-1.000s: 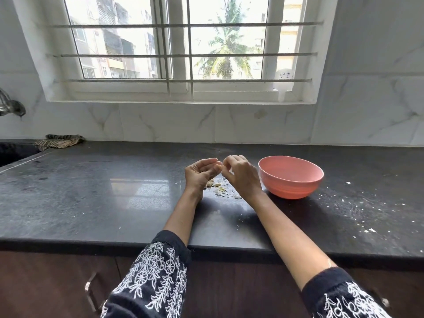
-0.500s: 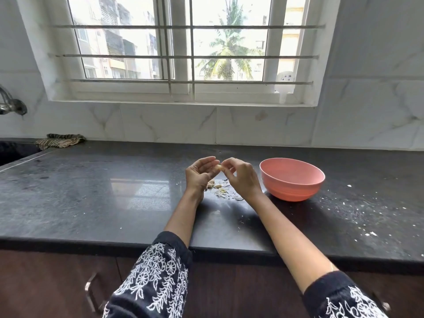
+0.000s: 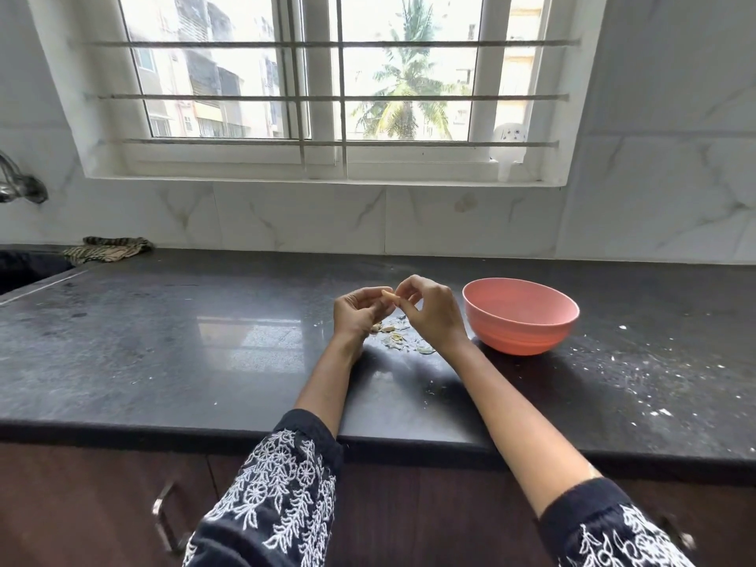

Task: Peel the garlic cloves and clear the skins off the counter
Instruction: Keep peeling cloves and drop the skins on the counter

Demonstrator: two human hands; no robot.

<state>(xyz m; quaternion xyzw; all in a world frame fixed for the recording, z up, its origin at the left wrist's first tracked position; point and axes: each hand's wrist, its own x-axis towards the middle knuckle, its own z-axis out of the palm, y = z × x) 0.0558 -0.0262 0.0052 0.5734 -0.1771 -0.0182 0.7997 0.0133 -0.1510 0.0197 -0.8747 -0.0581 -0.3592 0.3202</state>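
Peeling: both hands, left hand (image 3: 355,317) and right hand (image 3: 429,311), now pinch garlic clove (image 3: 389,295) | skins (image 3: 403,339) still at bowl's (image 3: 520,317) 9 o'clock | clearing pending

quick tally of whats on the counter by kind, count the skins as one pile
pink bowl: 1
garlic clove, held above the counter by both hands: 1
pile of skins and pieces: 1
striped cloth: 1
Total: 4
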